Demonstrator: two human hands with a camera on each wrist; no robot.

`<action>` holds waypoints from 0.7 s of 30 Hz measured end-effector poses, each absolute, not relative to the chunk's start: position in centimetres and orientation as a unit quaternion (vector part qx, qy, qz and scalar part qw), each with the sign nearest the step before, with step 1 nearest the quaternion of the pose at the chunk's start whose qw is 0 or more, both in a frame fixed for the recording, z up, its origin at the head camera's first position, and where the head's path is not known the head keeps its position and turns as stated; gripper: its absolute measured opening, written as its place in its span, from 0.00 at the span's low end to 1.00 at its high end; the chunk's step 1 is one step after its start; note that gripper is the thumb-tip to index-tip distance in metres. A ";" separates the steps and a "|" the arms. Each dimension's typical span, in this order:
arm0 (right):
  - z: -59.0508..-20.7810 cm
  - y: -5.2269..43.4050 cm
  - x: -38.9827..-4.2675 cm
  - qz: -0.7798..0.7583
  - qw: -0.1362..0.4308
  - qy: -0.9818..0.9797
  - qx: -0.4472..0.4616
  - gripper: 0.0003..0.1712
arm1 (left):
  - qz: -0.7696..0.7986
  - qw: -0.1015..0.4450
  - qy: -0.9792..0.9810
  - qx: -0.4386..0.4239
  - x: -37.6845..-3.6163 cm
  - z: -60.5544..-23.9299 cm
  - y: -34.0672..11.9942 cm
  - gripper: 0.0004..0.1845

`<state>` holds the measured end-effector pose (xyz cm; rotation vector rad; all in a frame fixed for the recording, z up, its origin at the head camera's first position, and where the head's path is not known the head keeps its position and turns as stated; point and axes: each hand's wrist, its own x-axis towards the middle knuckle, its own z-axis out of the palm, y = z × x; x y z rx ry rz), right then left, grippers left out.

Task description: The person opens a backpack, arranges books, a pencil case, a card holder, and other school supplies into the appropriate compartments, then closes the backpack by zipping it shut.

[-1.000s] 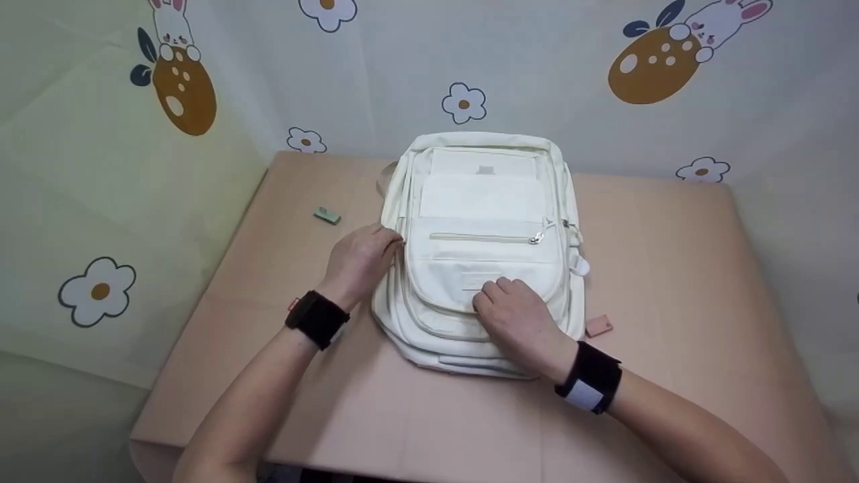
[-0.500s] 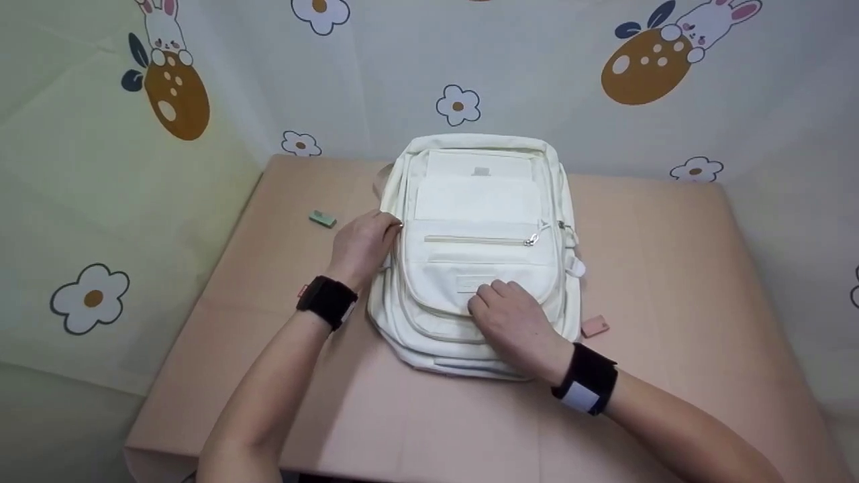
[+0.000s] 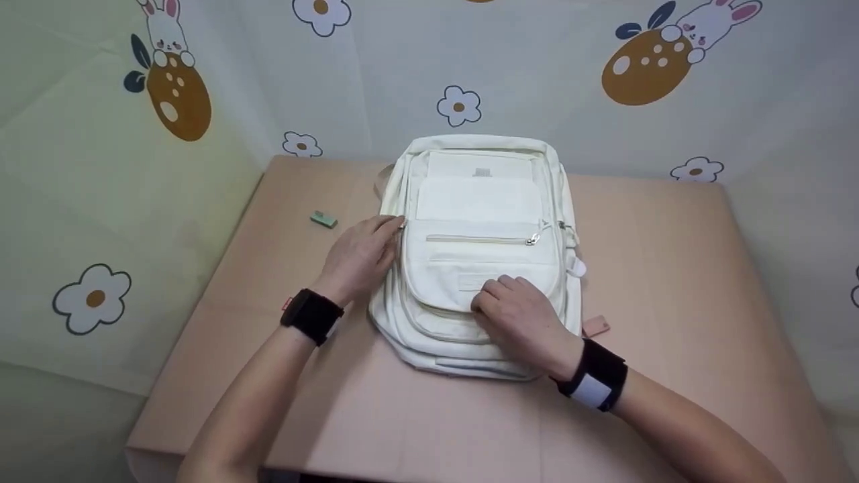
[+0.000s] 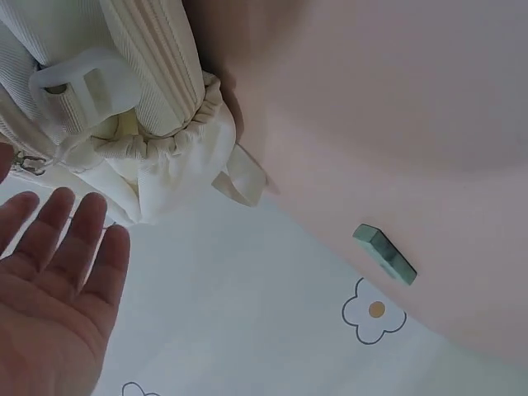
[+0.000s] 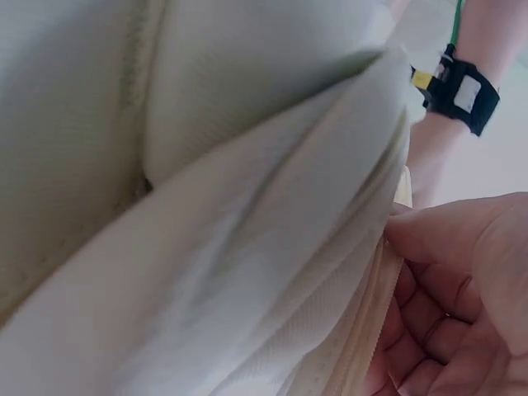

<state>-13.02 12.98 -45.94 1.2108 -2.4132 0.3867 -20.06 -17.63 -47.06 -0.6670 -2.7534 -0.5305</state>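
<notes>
A cream-white backpack lies front up on the table, its top toward the wall. At its left edge my left hand pinches a small metal zipper pull between thumb and index finger; the other fingers are spread loosely in the left wrist view. My right hand grips the backpack's lower front pocket, fingers curled. In the right wrist view its thumb presses the fabric beside the zipper tape. The fingertips are partly hidden by the cloth.
A small green block lies left of the backpack, and a pink one close to its lower right side. A pinkish cloth covers the table. Patterned curtains stand behind and at both sides.
My left hand has slid up along the backpack's left edge, away from me, then its wrist has dropped back slightly. My right hand keeps its hold on the pocket.
</notes>
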 end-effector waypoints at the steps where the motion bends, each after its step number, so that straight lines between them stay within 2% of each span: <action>1: -45.8 13.0 -13.1 0.145 0.205 -0.865 0.435 0.04 | -0.185 0.117 -0.945 -0.244 -19.8 -47.1 -17.7 0.28; 5: -45.1 13.1 -13.1 0.157 0.206 -0.864 0.432 0.03 | -0.180 0.076 -0.934 -0.299 -18.8 -47.2 -18.1 0.38; 9: -44.3 13.2 -13.1 0.172 0.215 -0.860 0.431 0.04 | -0.169 0.067 -0.924 -0.337 -18.4 -47.2 -18.2 0.44; 21: -40.7 13.4 -13.9 0.217 0.265 -0.835 0.431 0.04 | -0.212 0.113 -0.901 -0.361 -19.7 -45.6 -16.6 0.43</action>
